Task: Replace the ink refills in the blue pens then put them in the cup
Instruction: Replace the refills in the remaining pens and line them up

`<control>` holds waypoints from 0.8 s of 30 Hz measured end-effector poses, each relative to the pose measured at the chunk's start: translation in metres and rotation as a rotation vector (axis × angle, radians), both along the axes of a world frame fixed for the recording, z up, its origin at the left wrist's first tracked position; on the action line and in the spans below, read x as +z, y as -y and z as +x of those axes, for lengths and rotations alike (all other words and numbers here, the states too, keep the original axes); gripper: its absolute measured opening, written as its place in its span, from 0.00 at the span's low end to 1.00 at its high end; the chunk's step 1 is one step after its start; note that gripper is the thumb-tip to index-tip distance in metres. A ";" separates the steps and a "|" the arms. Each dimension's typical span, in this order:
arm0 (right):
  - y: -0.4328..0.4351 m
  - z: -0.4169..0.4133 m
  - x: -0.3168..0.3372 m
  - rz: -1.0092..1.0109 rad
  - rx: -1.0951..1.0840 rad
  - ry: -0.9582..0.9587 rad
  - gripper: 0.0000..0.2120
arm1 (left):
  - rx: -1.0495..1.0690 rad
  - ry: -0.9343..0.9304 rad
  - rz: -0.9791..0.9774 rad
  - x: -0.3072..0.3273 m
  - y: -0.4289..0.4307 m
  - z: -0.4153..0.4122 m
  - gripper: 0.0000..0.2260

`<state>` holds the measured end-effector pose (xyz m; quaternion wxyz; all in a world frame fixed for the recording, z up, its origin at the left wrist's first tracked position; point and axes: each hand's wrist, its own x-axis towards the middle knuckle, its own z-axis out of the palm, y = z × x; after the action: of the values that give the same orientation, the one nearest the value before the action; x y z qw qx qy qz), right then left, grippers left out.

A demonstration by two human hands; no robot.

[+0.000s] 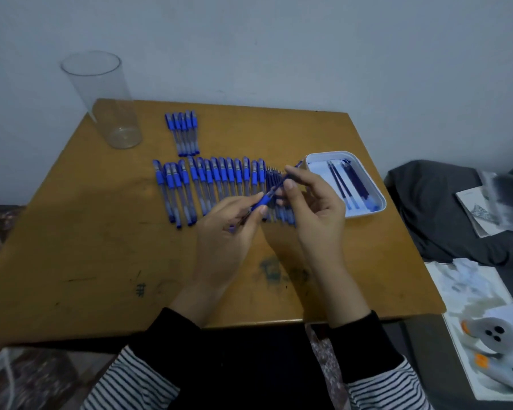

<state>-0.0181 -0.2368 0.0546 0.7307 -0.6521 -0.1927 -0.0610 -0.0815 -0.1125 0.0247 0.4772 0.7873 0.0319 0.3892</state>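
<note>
Far left of the fingers, a tall clear plastic cup [107,99] stood upright near the back corner of the scuffed wooden desk [86,247], with nothing visible inside it. Between the cup and the fingers, a small bunch of pens [184,133] lay side by side. Nearer, a long row of pens [208,184] stretched across the desk, each with a see-through barrel, a blue cap and a blue end plug. The row's right end ran beneath the fingers.

The left hand [228,241] hovered over the desk with its fingers [249,201] curled round the held pen [264,201] at its blue rubber grip. The barrel slanted down and left through the palm. The pen pointed up to the right, where the right hand [314,208] pinched its thin dark front part between thumb and forefinger. Whether that part was the tip section or a refill could not be told.

Just behind the right fingers, what looked like bare refills [271,176] lay in a line, partly hidden. Just right of those fingers sat a white rounded tray [378,190] holding a few dark blue refill sticks [347,184]. Well to the right, off the desk, lay a dark cloth [442,217], some papers [480,214] and two white gadgets [492,335] with orange parts.
</note>
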 end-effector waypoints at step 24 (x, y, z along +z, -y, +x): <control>-0.036 -0.044 -0.023 -0.095 0.222 -0.053 0.12 | 0.075 -0.075 0.105 -0.009 -0.064 -0.060 0.10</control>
<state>-0.0619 -0.2009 0.0316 0.7059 -0.6621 -0.2472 0.0469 -0.1414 -0.0489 0.0159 0.4186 0.8236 0.0587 0.3781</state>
